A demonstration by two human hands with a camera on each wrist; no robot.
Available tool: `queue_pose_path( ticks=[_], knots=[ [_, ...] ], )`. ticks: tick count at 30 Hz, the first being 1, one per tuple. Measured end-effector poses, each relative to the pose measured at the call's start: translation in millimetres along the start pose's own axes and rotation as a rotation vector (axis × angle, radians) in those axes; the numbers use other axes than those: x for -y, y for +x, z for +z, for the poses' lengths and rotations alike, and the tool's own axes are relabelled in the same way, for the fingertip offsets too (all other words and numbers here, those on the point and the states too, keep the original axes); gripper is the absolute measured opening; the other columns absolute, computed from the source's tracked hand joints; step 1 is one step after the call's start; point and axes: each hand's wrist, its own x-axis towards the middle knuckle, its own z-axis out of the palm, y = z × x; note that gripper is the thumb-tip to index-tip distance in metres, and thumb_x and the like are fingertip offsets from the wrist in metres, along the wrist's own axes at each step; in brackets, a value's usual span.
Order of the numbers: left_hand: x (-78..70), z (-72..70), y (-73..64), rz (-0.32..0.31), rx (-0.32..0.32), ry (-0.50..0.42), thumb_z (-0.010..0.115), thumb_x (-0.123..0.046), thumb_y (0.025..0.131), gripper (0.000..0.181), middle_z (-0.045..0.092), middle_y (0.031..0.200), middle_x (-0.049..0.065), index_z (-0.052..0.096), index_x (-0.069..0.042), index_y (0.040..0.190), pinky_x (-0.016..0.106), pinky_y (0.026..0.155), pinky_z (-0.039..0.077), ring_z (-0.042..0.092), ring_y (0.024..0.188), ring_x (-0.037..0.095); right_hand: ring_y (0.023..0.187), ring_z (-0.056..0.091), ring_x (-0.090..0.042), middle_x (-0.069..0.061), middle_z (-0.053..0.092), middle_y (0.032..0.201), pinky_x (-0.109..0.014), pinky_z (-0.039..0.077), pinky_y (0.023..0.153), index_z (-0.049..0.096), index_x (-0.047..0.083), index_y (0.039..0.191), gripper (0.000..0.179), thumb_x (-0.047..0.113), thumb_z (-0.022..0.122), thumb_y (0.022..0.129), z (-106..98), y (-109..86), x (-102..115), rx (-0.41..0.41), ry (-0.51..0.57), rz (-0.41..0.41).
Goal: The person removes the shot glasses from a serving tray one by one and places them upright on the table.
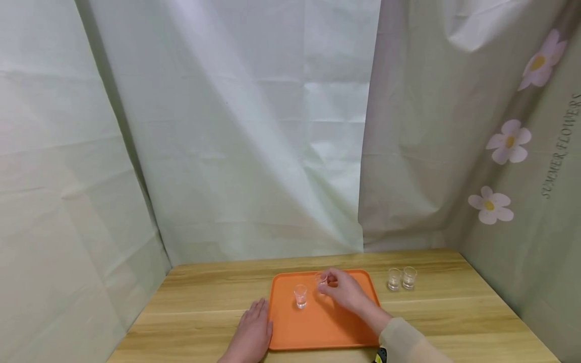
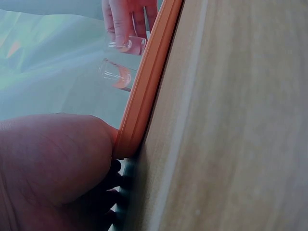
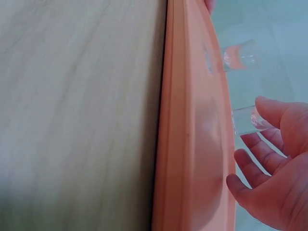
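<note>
An orange tray (image 1: 317, 327) lies on the wooden table. On it, left of the middle, stands a small clear shot glass (image 1: 300, 296). My right hand (image 1: 347, 291) reaches over the tray and pinches a second shot glass (image 1: 321, 280) between thumb and fingers, close to the tray surface toward its back. In the right wrist view that glass (image 3: 246, 120) shows by the thumb, its base toward the tray. My left hand (image 1: 254, 327) rests flat on the table with straight fingers, its thumb side against the tray's left edge.
Two more shot glasses (image 1: 401, 279) stand side by side on the table (image 1: 431, 322), right of the tray. Pale green curtains (image 1: 254, 151) hang behind and at both sides; the right one carries printed flowers (image 1: 508, 142).
</note>
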Motion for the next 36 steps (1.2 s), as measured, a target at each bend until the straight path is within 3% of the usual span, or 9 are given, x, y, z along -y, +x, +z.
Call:
queue_pose_path(
  ticks=[4,10,21,36],
  knots=[
    [-2.2,-2.6,-0.2,-0.01,0.0,0.001,0.064,-0.012,0.108,0.05,0.055,0.152,0.038,0.056,0.019,0.145,0.077,0.115,0.039,0.049,0.144,0.059,0.11,0.072,-0.027,0.002,0.073,0.106,-0.052,0.058,0.101,0.072,0.012,0.11,0.017,0.018,0.084,0.1,-4,-2.9,1,-0.02,-0.011,-0.001],
    [-3.4,-3.8,0.0,-0.034,0.046,-0.023,0.065,-0.013,0.108,0.052,0.053,0.155,0.038,0.054,0.019,0.148,0.076,0.119,0.036,0.046,0.148,0.058,0.098,0.07,-0.018,0.003,0.072,0.099,-0.038,0.057,0.087,0.072,0.009,0.11,0.016,0.016,0.083,0.101,-13,-7.2,3,-0.011,0.013,-0.015],
    [-6.6,-8.2,0.4,-0.046,0.053,-0.029,0.064,-0.011,0.107,0.052,0.052,0.155,0.039,0.053,0.02,0.147,0.077,0.118,0.035,0.045,0.147,0.06,0.096,0.072,-0.018,0.0,0.072,0.099,-0.026,0.058,0.077,0.072,0.007,0.114,0.016,0.014,0.081,0.102,-27,-14.6,9,0.001,0.068,-0.037],
    [3.9,1.4,-0.2,0.003,0.004,-0.007,0.067,-0.009,0.105,0.051,0.054,0.152,0.04,0.055,0.021,0.145,0.077,0.117,0.038,0.048,0.144,0.06,0.099,0.072,-0.016,0.001,0.072,0.101,-0.027,0.059,0.08,0.072,0.01,0.115,0.017,0.017,0.081,0.103,-50,-26.3,9,-0.038,0.031,-0.015]
  ],
)
